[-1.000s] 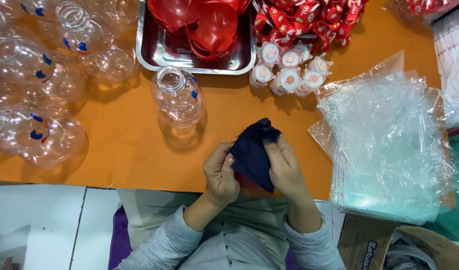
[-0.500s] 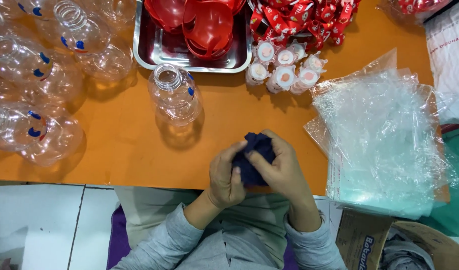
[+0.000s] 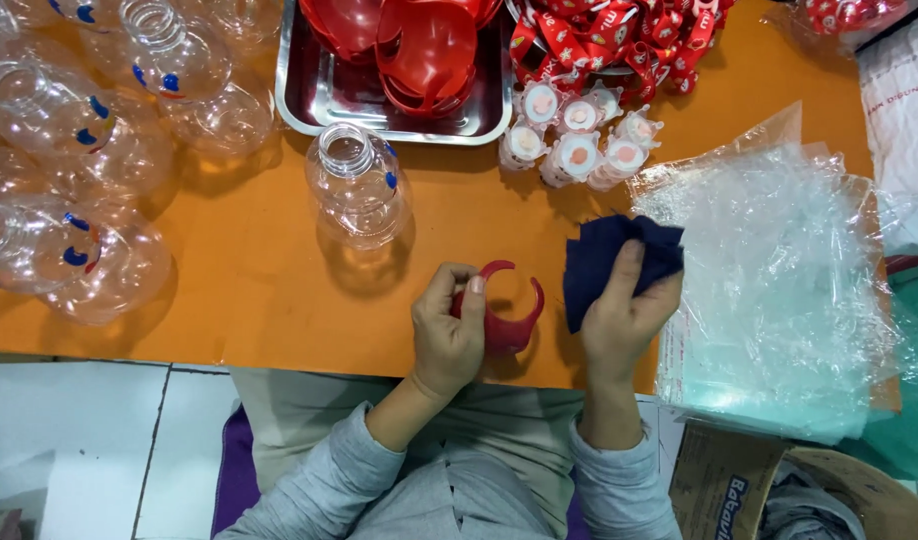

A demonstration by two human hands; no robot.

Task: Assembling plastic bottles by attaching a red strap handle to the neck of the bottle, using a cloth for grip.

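left hand (image 3: 447,335): fingers closed on red plastic handle (image 3: 504,318), above near edge of orange tabletop (image 3: 259,270) | right hand (image 3: 619,312): gripping dark blue cloth (image 3: 604,255), just beside handle | clear bottle (image 3: 359,190): upright behind hands | plastic bags (image 3: 779,280): right edge

The bench (image 3: 249,290) has an orange top. On it, at the left, many clear plastic bottles (image 3: 69,250) with blue marks lie together, and one clear bottle (image 3: 357,190) stands alone near the middle. Behind this one sits a steel tray (image 3: 304,100) with red plastic parts inside. Just beside the tray there is a group of small white caps (image 3: 574,145) and a heap of red labels (image 3: 619,40). At the right lies a pile of clear plastic bags (image 3: 779,280).
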